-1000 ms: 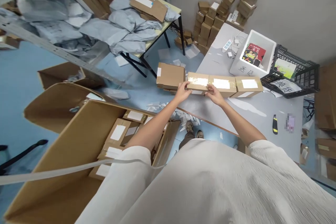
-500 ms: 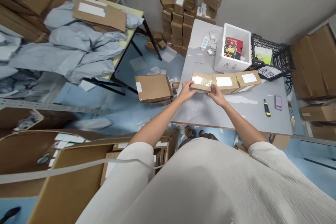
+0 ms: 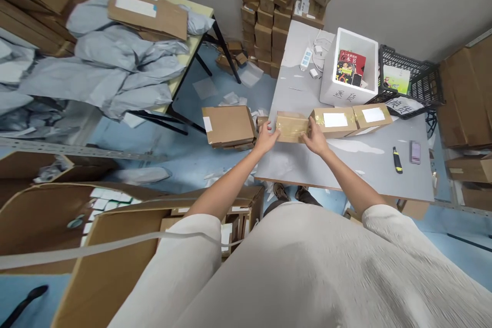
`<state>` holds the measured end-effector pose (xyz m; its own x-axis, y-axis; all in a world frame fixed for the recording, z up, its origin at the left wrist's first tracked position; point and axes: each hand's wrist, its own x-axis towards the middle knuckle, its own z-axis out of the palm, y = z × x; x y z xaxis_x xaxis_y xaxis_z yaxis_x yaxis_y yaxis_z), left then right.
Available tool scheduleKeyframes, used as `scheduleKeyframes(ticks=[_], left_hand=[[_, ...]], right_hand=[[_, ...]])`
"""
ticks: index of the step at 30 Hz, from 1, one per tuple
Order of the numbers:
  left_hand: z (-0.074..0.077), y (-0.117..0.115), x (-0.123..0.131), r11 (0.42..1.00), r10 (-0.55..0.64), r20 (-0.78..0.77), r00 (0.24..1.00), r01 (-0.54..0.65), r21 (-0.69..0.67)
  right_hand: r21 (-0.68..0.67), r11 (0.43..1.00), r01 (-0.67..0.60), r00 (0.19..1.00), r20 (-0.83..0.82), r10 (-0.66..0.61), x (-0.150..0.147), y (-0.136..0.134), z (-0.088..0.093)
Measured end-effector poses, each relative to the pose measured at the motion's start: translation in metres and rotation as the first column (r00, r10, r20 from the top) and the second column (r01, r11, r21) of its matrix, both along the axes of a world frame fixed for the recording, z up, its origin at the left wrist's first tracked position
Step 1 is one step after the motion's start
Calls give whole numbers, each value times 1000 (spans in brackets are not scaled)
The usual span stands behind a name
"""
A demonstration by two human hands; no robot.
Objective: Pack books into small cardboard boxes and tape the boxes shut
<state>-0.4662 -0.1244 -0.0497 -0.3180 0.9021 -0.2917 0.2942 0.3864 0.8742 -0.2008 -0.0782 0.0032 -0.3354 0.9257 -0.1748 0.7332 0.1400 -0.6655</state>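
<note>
Between my two hands is a small cardboard box point(image 3: 292, 127) with shiny tape over it, at the left part of the grey table. My left hand point(image 3: 268, 138) grips its left end, and my right hand point(image 3: 315, 138) is closed on its right end. The side of this box facing me is plain brown, with no white label in sight. Just right of it, a labelled cardboard box point(image 3: 335, 122) and another labelled cardboard box point(image 3: 372, 117) stand in a row. The undersides of my fingers are partly hidden.
On the grey table point(image 3: 303, 164) stand a white foam box point(image 3: 348, 93) with books and a black crate point(image 3: 413, 74). A box cutter point(image 3: 397, 160) and a phone-like device point(image 3: 415, 152) lie at right. Left are a flat carton point(image 3: 230, 125) and a table of grey parcels point(image 3: 126, 56).
The box in my hands has been turned, so its white label no longer shows. It has also come away from the neighbouring box, leaving a small gap.
</note>
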Motion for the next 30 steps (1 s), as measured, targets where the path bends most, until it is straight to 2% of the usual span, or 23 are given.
scheduleKeyframes(ticks=[2,6,12,16,22,30], left_hand=[[3,-3,-1,999,-9,-1,1000,9,-37],[2,-9,-1,992,-80,63,995,86,-96],[-15,-26,1,976,-127,83,988,140,-165],[-25,-40,4,982,-149,23,989,151,-113],[-29,-52,-2,981,-196,-129,972,194,-31],[-19,-37,-14,975,-217,-199,956,222,1]], right_hand=[[35,998,-46,998,46,44,-4,2,-2],[-17,994,-110,991,71,111,-6,-7,-14],[-136,978,-159,985,44,166,-3,-33,-44],[-181,970,-162,984,49,173,-7,-41,-57],[-191,971,-143,987,45,154,-18,-43,-61],[-170,968,-183,980,41,193,-42,-33,-57]])
